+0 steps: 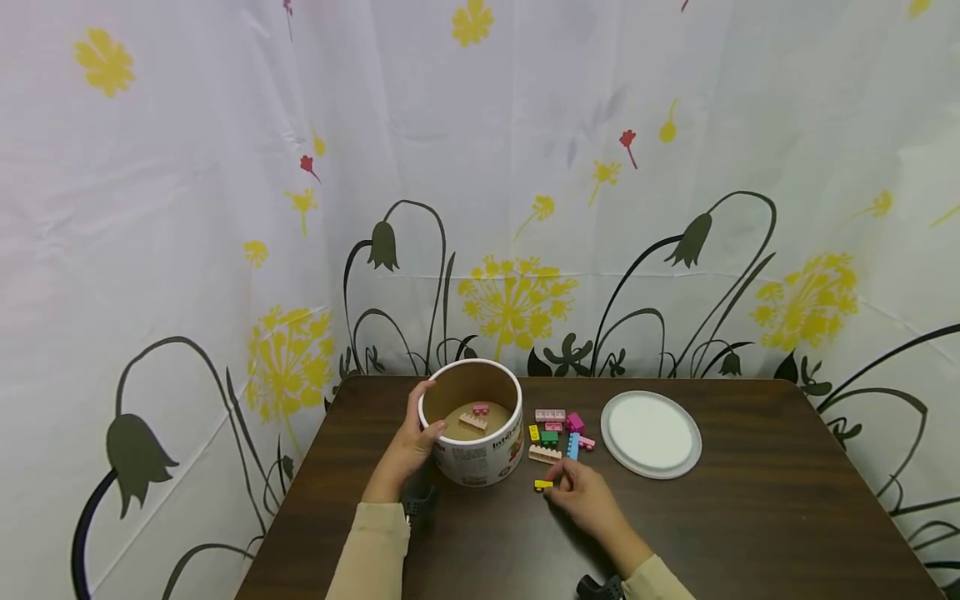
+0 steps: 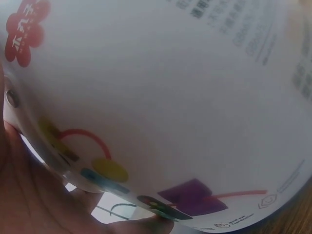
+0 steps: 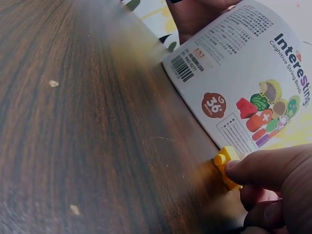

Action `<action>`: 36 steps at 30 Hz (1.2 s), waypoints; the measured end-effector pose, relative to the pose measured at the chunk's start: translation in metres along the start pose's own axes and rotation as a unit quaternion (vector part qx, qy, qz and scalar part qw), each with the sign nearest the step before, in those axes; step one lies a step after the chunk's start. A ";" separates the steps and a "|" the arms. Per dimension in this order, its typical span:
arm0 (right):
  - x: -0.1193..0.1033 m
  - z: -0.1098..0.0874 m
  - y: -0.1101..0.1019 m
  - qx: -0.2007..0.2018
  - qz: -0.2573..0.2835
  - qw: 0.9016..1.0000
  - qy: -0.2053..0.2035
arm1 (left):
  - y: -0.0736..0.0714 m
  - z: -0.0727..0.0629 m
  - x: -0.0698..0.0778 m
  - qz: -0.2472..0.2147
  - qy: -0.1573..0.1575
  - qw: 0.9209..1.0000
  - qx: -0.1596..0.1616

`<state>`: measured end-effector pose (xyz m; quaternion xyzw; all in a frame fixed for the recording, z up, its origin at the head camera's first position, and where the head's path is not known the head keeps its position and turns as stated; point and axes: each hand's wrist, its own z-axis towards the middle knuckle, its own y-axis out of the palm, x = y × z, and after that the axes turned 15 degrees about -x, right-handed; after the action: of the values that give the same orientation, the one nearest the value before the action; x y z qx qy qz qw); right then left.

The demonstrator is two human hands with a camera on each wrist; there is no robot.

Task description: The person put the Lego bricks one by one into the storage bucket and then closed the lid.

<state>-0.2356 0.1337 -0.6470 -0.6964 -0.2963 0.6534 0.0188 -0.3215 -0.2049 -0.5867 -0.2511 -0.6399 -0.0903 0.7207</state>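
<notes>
A white round tub (image 1: 468, 467) with printed sides stands on the table, its top uncovered. My left hand (image 1: 408, 442) grips the tub's rim at the left. Inside the tub lie a pink toy brick (image 1: 481, 409) and a beige brick (image 1: 473, 422). Just right of the tub, my right hand (image 1: 588, 496) pinches a small yellow building brick (image 3: 226, 168) between thumb and fingers, low over the table. Beyond that hand is a loose group of bricks, among them a green brick (image 1: 550, 437), a blue brick (image 1: 573, 446) and a long beige brick (image 1: 544, 454).
A round white lid (image 1: 651, 435) lies flat on the brown table (image 1: 750, 517), to the right of the bricks. Behind the table's far edge hangs a white curtain (image 1: 420, 125) printed with flowers.
</notes>
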 end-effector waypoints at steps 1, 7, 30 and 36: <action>-0.001 0.000 0.000 0.000 -0.001 1.000 -0.002 | 0.000 0.000 0.000 -0.001 0.003 1.000 0.001; -0.003 0.000 -0.002 0.008 -0.019 1.000 -0.003 | -0.001 0.002 0.002 0.005 0.008 1.000 0.005; 0.005 -0.006 -0.002 0.023 0.179 0.983 -0.045 | 0.001 -0.002 0.000 -0.002 0.007 1.000 0.001; 0.008 -0.005 -0.003 0.014 0.189 0.980 -0.066 | 0.001 -0.002 -0.003 -0.003 0.018 1.000 -0.006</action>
<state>-0.2319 0.1411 -0.6520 -0.6949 -0.1507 0.6936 -0.1155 -0.3202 -0.2053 -0.5902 -0.2519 -0.6267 -0.1004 0.7305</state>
